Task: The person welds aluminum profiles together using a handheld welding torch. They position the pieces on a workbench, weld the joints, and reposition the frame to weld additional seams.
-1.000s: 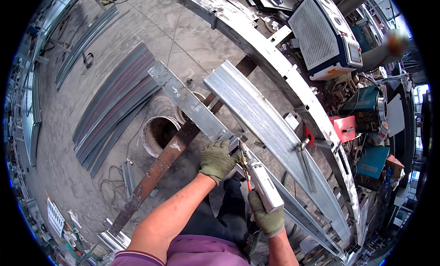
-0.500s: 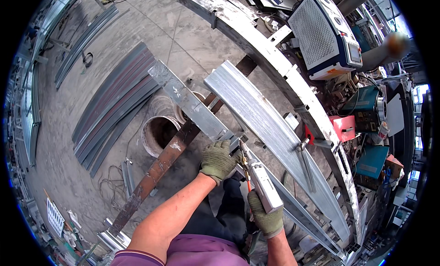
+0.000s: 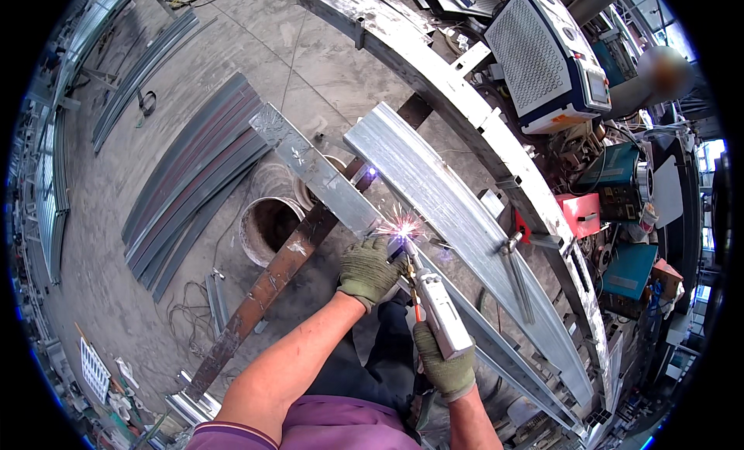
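Note:
In a green knit glove, my right hand point(image 3: 447, 365) is wrapped round the rear of a grey handheld welding gun point(image 3: 439, 306). Its nozzle meets the near end of a flat-faced galvanized steel bar point(image 3: 314, 167), where a bright violet-white flash throws sparks point(image 3: 404, 227). Just left of that spot is my left hand point(image 3: 368, 272), also gloved, its fingers closed on a small metal piece point(image 3: 397, 255) against the bar's end. Glove and glare hide most of that piece. The bar rests across a rusty brown steel beam point(image 3: 287, 264).
A wide galvanized channel point(image 3: 442, 190) lies to the right, with a clamp point(image 3: 511, 245) on it. Beyond runs a long steel rail point(image 3: 465, 101), then a white-and-blue machine point(image 3: 542, 62). A bucket point(image 3: 249, 234) and stacked grey strips point(image 3: 190, 182) are at left.
A flash and sparks have started at the gun's nozzle. My right hand and the gun have shifted slightly to the left. The left hand stays at the bar's end.

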`<action>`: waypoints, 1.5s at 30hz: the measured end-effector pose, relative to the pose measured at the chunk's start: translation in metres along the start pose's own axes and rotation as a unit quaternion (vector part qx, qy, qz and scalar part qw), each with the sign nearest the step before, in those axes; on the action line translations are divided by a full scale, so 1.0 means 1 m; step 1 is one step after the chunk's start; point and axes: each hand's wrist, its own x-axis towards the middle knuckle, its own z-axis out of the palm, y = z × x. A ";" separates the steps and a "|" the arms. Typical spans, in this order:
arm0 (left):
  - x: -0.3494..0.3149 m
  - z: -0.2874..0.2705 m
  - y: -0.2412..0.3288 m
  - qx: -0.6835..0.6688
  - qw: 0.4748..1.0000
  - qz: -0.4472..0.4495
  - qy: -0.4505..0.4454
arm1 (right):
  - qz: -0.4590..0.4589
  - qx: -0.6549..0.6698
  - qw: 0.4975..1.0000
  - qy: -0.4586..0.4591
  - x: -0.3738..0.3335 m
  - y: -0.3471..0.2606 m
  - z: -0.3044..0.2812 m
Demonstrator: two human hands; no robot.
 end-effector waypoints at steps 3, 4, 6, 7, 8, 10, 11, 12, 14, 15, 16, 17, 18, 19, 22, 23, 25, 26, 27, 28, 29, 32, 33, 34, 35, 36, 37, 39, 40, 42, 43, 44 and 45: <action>0.001 0.000 -0.001 0.024 0.998 -0.019 -0.056 | -0.002 -0.007 1.000 -0.006 0.000 0.001 -0.001; 0.001 0.000 -0.001 0.018 0.999 -0.007 -0.028 | 0.000 -0.009 1.000 -0.010 0.000 0.001 -0.002; -0.001 0.001 0.000 0.007 0.999 0.016 0.029 | -0.003 -0.013 1.000 -0.011 0.000 0.002 -0.002; -0.001 0.002 -0.001 0.006 1.000 0.012 0.016 | -0.004 -0.015 1.000 -0.012 -0.001 0.002 -0.002; -0.001 0.003 -0.003 0.005 1.000 0.008 0.003 | 0.005 -0.012 1.000 -0.017 -0.001 0.001 -0.003; -0.001 0.002 -0.002 0.007 1.000 0.005 -0.002 | 0.023 -0.007 0.999 -0.025 -0.001 -0.003 -0.004; -0.001 0.003 -0.001 0.010 1.000 0.007 0.007 | 0.035 -0.006 0.999 -0.022 -0.001 -0.004 -0.004; -0.001 0.003 -0.001 0.013 1.000 0.009 0.016 | 0.046 -0.005 0.999 -0.019 -0.002 -0.004 -0.003; 0.000 0.002 0.000 0.018 1.000 0.000 0.000 | 0.040 -0.006 0.999 -0.007 -0.002 -0.003 -0.002; 0.000 0.002 0.000 0.020 1.000 -0.005 -0.009 | 0.023 -0.006 1.000 0.002 -0.002 0.000 0.000; 0.000 0.002 0.000 0.022 1.000 -0.009 -0.017 | 0.006 -0.007 1.000 0.012 -0.002 0.002 0.001; 0.000 0.002 0.000 0.027 0.999 -0.005 -0.025 | 0.013 -0.008 1.000 0.007 -0.003 0.001 0.000; -0.001 0.003 -0.002 0.034 0.999 -0.003 -0.032 | 0.019 -0.008 1.000 0.001 -0.003 0.000 -0.001; -0.001 0.003 -0.003 0.041 0.998 0.000 -0.039 | 0.026 -0.008 1.000 -0.005 -0.004 0.000 -0.002; -0.002 0.010 -0.005 0.039 0.999 -0.011 -0.014 | 0.002 -0.002 1.000 0.008 -0.003 0.000 0.000; -0.002 0.012 -0.007 0.034 0.999 0.004 0.009 | -0.002 -0.007 1.000 0.000 -0.004 0.001 -0.001; 0.000 0.014 -0.008 0.024 0.998 0.034 0.053 | -0.009 -0.018 1.000 -0.016 -0.005 0.002 -0.003; 0.000 0.015 -0.009 0.019 0.999 0.025 0.043 | -0.003 -0.015 1.000 -0.019 -0.006 0.002 -0.003; -0.001 0.014 -0.008 0.014 0.999 0.017 0.033 | 0.004 -0.013 1.000 -0.022 -0.006 0.001 -0.004; -0.002 0.014 -0.007 0.008 1.000 0.009 0.023 | 0.011 -0.011 1.000 -0.024 -0.006 0.000 -0.004; -0.002 0.013 -0.007 0.031 0.999 0.012 0.020 | 0.004 -0.009 1.000 -0.010 -0.006 0.001 -0.003; -0.002 0.012 -0.006 0.061 0.998 0.009 -0.001 | -0.011 -0.007 1.000 0.021 -0.007 0.003 0.001; -0.001 0.010 -0.004 0.047 0.999 -0.002 -0.016 | -0.014 -0.008 1.000 0.022 -0.007 0.003 0.002; 0.000 0.008 -0.003 0.033 0.999 -0.013 -0.031 | -0.018 -0.010 1.000 0.024 -0.008 0.002 0.002; -0.002 0.013 -0.009 0.037 0.999 -0.002 -0.031 | -0.006 -0.015 1.000 0.013 -0.008 0.001 0.000; -0.001 0.015 -0.010 0.036 0.999 0.004 -0.030 | 0.006 -0.021 1.000 0.001 -0.009 -0.001 -0.001; -0.001 0.016 -0.012 0.035 0.999 0.009 -0.029 | 0.018 -0.027 0.999 -0.010 -0.010 -0.002 -0.002; -0.001 0.015 -0.010 0.034 0.999 0.000 -0.037 | 0.041 -0.016 0.999 -0.019 -0.012 0.000 -0.002; -0.001 0.012 -0.008 0.035 0.998 -0.014 -0.046 | 0.053 -0.010 0.998 -0.022 -0.014 0.001 -0.001; -0.001 0.005 -0.002 0.024 0.997 -0.030 -0.064 | 0.069 0.001 0.997 -0.024 -0.018 0.008 0.001; 0.002 0.000 0.001 0.012 0.997 -0.031 -0.073 | 0.075 0.003 0.997 -0.025 -0.020 0.011 0.002; 0.003 -0.003 0.003 0.000 0.996 -0.031 -0.082 | 0.081 0.005 0.996 -0.025 -0.021 0.013 0.002; 0.002 -0.002 0.001 -0.002 0.998 -0.016 -0.068 | 0.082 0.003 0.996 -0.027 -0.022 0.014 0.002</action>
